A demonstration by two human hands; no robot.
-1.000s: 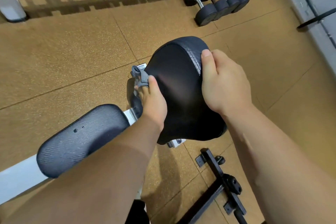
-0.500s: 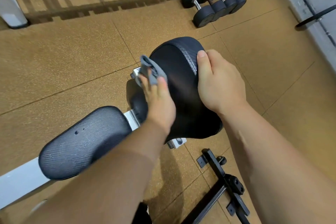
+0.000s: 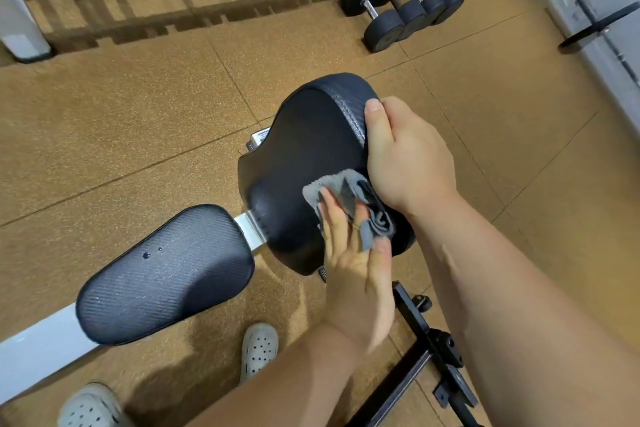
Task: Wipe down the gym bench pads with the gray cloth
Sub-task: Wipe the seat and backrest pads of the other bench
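Wiping the raised pad [image 3: 304, 156], near-right part.
My left hand [image 3: 353, 274] presses the gray cloth [image 3: 349, 198] onto it with flat fingers. My right hand [image 3: 405, 156] grips its right edge, thumb on top, probably to steady it against my rubbing.

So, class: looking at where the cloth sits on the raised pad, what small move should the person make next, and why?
Probably slide the left hand and gray cloth up across the raised pad. The cloth is pressed low on its face, close to the right hand gripping the pad's edge, so the broad upper face lies open ahead.
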